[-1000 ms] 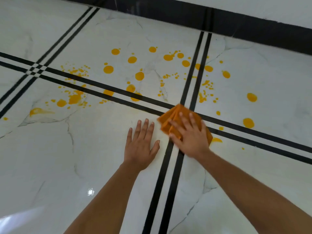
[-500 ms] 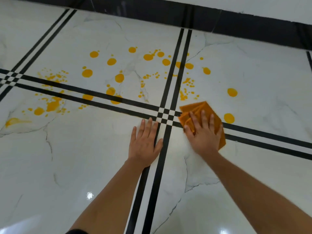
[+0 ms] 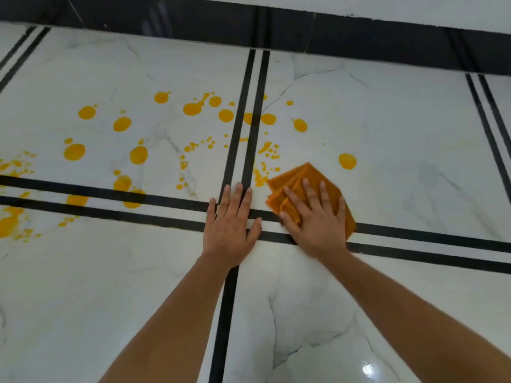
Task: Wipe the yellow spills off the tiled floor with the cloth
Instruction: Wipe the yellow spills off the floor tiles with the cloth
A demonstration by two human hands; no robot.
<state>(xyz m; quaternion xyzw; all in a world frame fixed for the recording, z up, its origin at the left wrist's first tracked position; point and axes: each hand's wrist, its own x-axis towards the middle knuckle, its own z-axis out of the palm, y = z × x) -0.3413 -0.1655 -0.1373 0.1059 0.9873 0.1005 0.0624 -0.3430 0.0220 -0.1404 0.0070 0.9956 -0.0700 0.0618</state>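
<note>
A folded orange cloth (image 3: 297, 178) lies flat on the white marble floor (image 3: 414, 189), just right of where the black tile stripes cross. My right hand (image 3: 315, 219) presses down on it with fingers spread. My left hand (image 3: 231, 225) rests flat on the stripe crossing, fingers apart, holding nothing. Yellow spills (image 3: 193, 109) dot the floor beyond and to the left of both hands. One round yellow drop (image 3: 347, 161) sits just beyond the cloth on the right. Small yellow splashes (image 3: 260, 178) touch the cloth's left corner.
A black skirting band (image 3: 359, 37) runs along the far edge of the floor below a white wall. Double black stripes (image 3: 442, 241) cross the floor in both directions. More yellow smears (image 3: 9, 222) lie at the far left edge.
My right hand has slid the cloth to the right and away from me across the stripes. The yellow drops near the stripes on the right are gone. My left hand has stayed planted.
</note>
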